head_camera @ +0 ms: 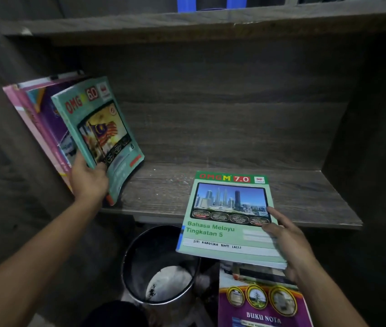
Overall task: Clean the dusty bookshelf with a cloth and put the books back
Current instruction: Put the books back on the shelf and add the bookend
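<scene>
The bookshelf [211,128] is built of dark, wood-grain laminate board; its lower shelf board [246,197] shows pale specks and scuffs along the grain. At the far left of this compartment, a group of thin paperback books [43,119] with pink and purple covers leans against the left side panel. The left hand [88,180] is closed on the bottom edge of a teal paperback [100,131] marked "OMG 6.0", thumb on the front cover and fingers behind; this book stands tilted against the pink and purple group, with its lower corner touching the shelf board. Below the shelf, between the 2 forearms, a round metal bin [161,267] with a dark interior stands on the floor; it holds a pale, crumpled sheet or liner at the bottom with a small dark scrap on it, and what either is made of cannot be told. To the right, a green paperback [227,218] marked "OMG M 7.0" and "Bahasa Melayu Tingkatan 5" lies nearly flat, its top part over the shelf board and its lower part projecting past the front edge. The right hand [286,237] grips its right edge, partly open, with fingers spread across the glossy cover and the thumb at the lower edge. Under that hand, a purple book [262,300] titled "BUKU NOTA" lies below the shelf.
</scene>
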Available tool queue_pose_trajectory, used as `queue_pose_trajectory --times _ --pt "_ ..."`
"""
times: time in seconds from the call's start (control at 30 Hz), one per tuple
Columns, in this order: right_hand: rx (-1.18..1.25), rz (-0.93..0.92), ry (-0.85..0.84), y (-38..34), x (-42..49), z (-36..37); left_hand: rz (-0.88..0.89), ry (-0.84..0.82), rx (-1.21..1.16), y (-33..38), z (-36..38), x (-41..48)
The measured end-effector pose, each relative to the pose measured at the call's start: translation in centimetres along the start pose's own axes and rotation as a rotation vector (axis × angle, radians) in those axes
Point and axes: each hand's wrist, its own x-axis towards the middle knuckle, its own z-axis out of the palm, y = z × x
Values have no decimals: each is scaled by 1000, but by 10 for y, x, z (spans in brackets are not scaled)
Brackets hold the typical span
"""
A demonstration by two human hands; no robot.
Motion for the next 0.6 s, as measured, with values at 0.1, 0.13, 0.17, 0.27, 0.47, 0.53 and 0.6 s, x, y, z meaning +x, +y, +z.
queue_pose_trajectory --times 0.1,0.13,0.17,0.27,0.47,0.53,0.6 --pt "-6 -1 5 1 0 0 -43 74 53 -16 0 -4" --pt "-8 -10 0 1 0 0 -56 83 79 -20 -2 -5" --pt "-10 -11 6 0 0 0 -61 84 109 -22 -4 -5" --pt "-14 4 11 -1 -1 1 -49 26 260 -18 -13 -5" --pt "-27 -5 12 -3 -5 2 29 -221 775 -3 -35 -2" --pt "-34 0 16 -5 -5 3 64 -283 876 1 -47 4" --pt "-16 8 18 -7 -8 5 102 -255 951 -1 -56 13"
